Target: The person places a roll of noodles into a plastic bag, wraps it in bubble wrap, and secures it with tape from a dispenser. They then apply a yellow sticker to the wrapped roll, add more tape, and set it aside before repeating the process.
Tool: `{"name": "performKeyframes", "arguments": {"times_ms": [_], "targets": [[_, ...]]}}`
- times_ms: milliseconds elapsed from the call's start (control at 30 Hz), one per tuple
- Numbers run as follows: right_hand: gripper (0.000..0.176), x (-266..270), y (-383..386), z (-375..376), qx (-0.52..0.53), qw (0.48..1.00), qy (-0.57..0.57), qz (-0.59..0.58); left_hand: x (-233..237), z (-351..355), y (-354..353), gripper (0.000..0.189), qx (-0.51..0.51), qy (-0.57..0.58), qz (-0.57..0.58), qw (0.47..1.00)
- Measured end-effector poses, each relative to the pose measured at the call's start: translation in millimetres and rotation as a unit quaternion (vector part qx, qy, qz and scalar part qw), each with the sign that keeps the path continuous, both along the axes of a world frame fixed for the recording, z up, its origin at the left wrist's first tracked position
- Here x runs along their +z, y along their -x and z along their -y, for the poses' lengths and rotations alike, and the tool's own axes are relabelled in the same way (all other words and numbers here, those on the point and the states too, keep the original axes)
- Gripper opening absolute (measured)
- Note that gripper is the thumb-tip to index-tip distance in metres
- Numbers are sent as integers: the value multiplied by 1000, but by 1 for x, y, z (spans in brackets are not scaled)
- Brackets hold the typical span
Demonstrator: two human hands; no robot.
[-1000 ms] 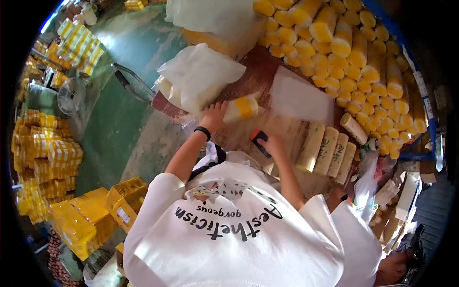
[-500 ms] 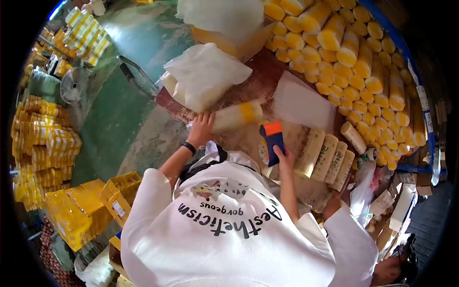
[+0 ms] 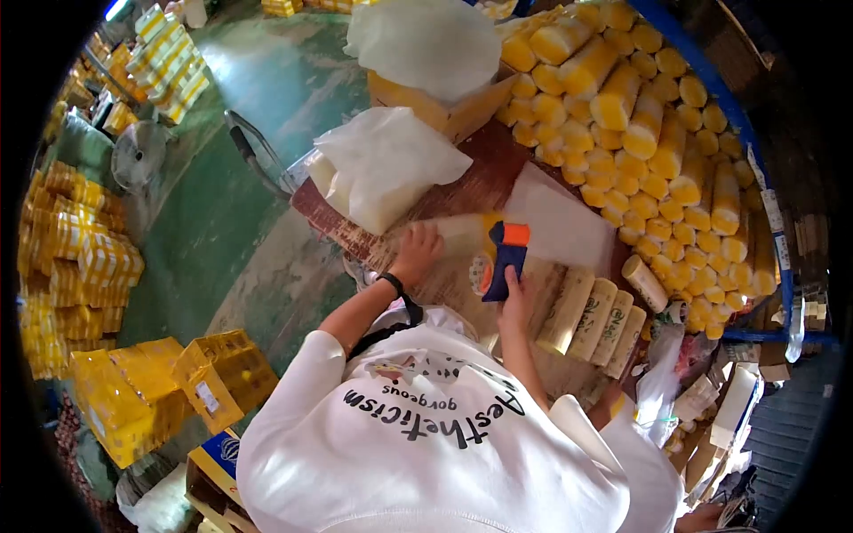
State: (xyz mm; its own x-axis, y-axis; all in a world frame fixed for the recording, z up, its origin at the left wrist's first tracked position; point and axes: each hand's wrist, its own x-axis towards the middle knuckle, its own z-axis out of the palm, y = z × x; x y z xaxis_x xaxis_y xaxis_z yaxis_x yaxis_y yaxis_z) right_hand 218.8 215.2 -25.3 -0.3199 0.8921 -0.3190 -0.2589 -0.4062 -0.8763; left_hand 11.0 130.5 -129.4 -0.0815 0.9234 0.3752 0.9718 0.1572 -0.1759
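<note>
A pale cylindrical pack [image 3: 455,234], blurred by motion, lies across the work surface in front of me. My left hand [image 3: 418,254], with a black band at the wrist, rests on the pack's left part, fingers laid over it. My right hand [image 3: 515,302] grips a dark blue tape dispenser [image 3: 508,265] with an orange top. The dispenser stands at the pack's right end, and its tape roll [image 3: 481,274] shows on the left side. Right of it, several similar packs [image 3: 593,320] with dark handwriting lie side by side.
Yellow-ended packs [image 3: 657,151] are piled high at the right behind a blue frame [image 3: 755,169]. White sheets [image 3: 391,164] lie ahead, beside a cardboard box [image 3: 444,111]. Yellow-taped boxes [image 3: 133,400] stand at the left. Another person's sleeve [image 3: 644,453] is at the lower right.
My left hand has moved right and slightly down along the pack. The dispenser has tilted upright against the pack's right end, and the pack is now blurred. The view has shifted slightly.
</note>
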Motion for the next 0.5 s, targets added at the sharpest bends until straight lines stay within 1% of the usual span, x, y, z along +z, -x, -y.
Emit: {"name": "performKeyframes", "arguments": {"times_ms": [33, 67, 100, 133, 200, 233, 267, 300, 333, 367, 467, 500], "targets": [[31, 1, 0, 1, 12, 1000, -18, -7, 3, 4, -2, 38, -12, 6, -12, 1000], [31, 1, -2, 3, 26, 999, -34, -13, 5, 14, -2, 40, -60, 27, 30, 997], [35, -7, -6, 1, 36, 996, -78, 16, 8, 29, 1, 42, -107, 49, 71, 991], [37, -4, -12, 0, 81, 986, -135, 63, 15, 42, 4, 45, -153, 71, 111, 979], [43, 6, -25, -4, 171, 942, -244, 154, 36, 62, 7, 45, -212, 158, 178, 948], [43, 11, -28, -3, 187, 925, -281, 174, 51, 69, 6, 45, -240, 200, 211, 926], [43, 17, -31, 0, 203, 907, -315, 193, 65, 71, 7, 43, -196, 141, 361, 901], [43, 18, -33, 3, 218, 887, -348, 210, 81, 67, 8, 42, -146, 79, 499, 850], [44, 14, -38, 5, 232, 870, -377, 218, 96, 62, 10, 42, -91, 15, 623, 777], [45, 10, -43, 6, 245, 851, -406, 226, 111, 53, 10, 41, -56, -36, 809, 585], [47, 12, -45, 16, 255, 798, -487, 247, 145, 39, 20, 41, -204, 72, 825, 522], [48, 14, -45, 17, 254, 778, -515, 254, 154, 37, 18, 30, -222, 77, 827, 510]]}}
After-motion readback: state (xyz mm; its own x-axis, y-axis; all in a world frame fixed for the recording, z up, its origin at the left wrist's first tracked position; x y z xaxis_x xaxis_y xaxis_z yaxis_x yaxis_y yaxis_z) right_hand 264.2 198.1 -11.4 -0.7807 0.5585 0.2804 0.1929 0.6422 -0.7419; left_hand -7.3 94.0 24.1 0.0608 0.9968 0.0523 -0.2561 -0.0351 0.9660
